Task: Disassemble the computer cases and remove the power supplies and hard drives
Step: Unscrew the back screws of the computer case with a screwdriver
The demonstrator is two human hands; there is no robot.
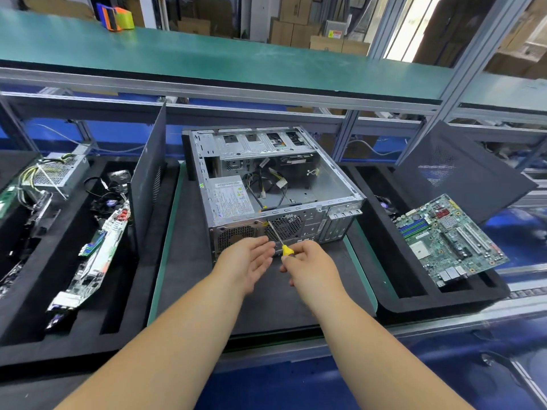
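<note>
I see both forearms reaching forward from the near edge, meeting in front of the open computer case (pixel 266 184), which lies on its side on a grey mat (pixel 183 261) in the middle of the worktop. My right hand (pixel 310 269) curls round the yellow handle of a screwdriver (pixel 279 238), wrist bent slightly inward, and the shaft angles up and to the left so its tip meets the near face of the case at the edge of the fan grille. My left hand (pixel 251 261) sits just beside it, palm turned toward the right hand, fingers straight and relaxed, gripping nothing; its fingertips come close to the screwdriver shaft. The power supply (pixel 231 199) sits inside the case, in its near left corner, with loose cables trailing to its right. A circuit board (pixel 450 241) lies tilted on the black tray on the right. On the left tray lie another power supply (pixel 59 170) and a second circuit board (pixel 94 255).
</note>
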